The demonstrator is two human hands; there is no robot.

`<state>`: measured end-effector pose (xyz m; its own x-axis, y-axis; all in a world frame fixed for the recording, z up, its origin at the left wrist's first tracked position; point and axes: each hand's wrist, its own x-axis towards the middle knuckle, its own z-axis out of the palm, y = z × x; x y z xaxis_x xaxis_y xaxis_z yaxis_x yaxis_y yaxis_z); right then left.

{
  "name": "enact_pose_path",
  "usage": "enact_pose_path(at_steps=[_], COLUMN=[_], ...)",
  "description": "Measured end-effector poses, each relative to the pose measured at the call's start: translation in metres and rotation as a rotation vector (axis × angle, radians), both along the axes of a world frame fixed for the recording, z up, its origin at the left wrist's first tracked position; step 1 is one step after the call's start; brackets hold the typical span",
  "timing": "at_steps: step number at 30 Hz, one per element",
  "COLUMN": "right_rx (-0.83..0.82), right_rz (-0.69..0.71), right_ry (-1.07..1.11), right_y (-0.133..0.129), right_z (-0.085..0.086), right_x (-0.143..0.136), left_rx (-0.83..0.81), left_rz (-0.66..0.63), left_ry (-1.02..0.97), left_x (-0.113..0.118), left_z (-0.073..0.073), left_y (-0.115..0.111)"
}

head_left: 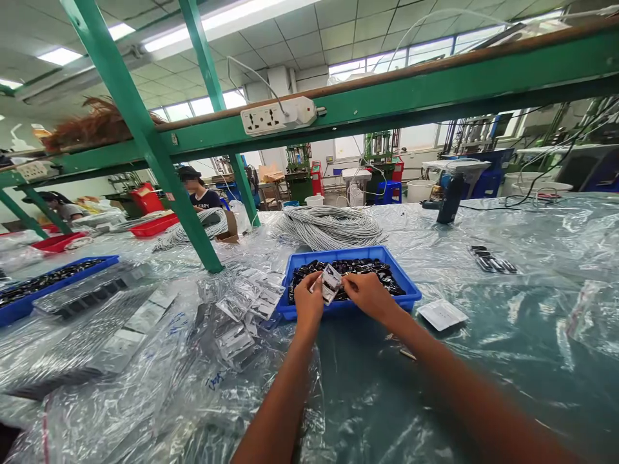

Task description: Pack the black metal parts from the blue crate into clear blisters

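My left hand [309, 301] is closed on a small white-and-clear packet [331, 282] with a dark piece showing inside. The fingers of my right hand [366, 294] pinch together at the packet's right edge. Both hands are over a blue tray [409, 293] filled with small black parts [382, 274]. Left of the tray lies a loose pile of similar flat packets [258, 296]. To the right, a white packet or card stack [442, 314] rests on the plastic-covered table.
A coil of grey cable [331, 227] lies behind the tray. Several black parts [491, 260] and a dark upright tool [451, 200] are at the right. A green post [186, 209] rises at the left. A person [206, 196] sits across the table.
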<state>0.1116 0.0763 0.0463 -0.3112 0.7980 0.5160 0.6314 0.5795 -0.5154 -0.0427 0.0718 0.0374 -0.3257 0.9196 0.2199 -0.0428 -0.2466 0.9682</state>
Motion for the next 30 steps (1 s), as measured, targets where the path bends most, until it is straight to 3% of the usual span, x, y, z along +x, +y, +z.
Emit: enact_pose_path(at_steps=[4, 8, 11, 18, 22, 24, 26, 30], right_rx=[0.031, -0.016, -0.05, 0.071, 0.309, 0.418, 0.445, 0.466], right_rz=[-0.001, -0.008, 0.078, 0.054, -0.118, -0.124, -0.041, 0.123], right_ry=[0.128, 0.149, 0.098, 0.03, -0.094, -0.134, -0.116, -0.007], right_y=[-0.004, -0.008, 0.006, 0.04, 0.029, 0.017, 0.007, 0.005], right_z=[-0.003, -0.002, -0.008, -0.026, -0.022, -0.022, -0.025, -0.034], right_x=[-0.01, -0.006, 0.008, 0.027, 0.027, 0.017, 0.003, -0.008], left_rx=[0.041, 0.044, 0.026, 0.0, -0.043, -0.038, -0.026, -0.042], left_rz=[0.011, -0.154, -0.219, 0.108, 0.226, 0.251, 0.192, -0.068], left_ry=[0.063, 0.06, 0.07, 0.191, 0.188, 0.162, 0.06, -0.288], left_x=[0.001, 0.009, 0.014, 0.021, 0.017, 0.016, 0.017, 0.022], left_z=[0.002, 0.002, -0.001, 0.002, 0.003, 0.0, -0.002, -0.004], left_y=[-0.004, -0.014, -0.015, -0.021, -0.021, -0.019, -0.018, -0.016])
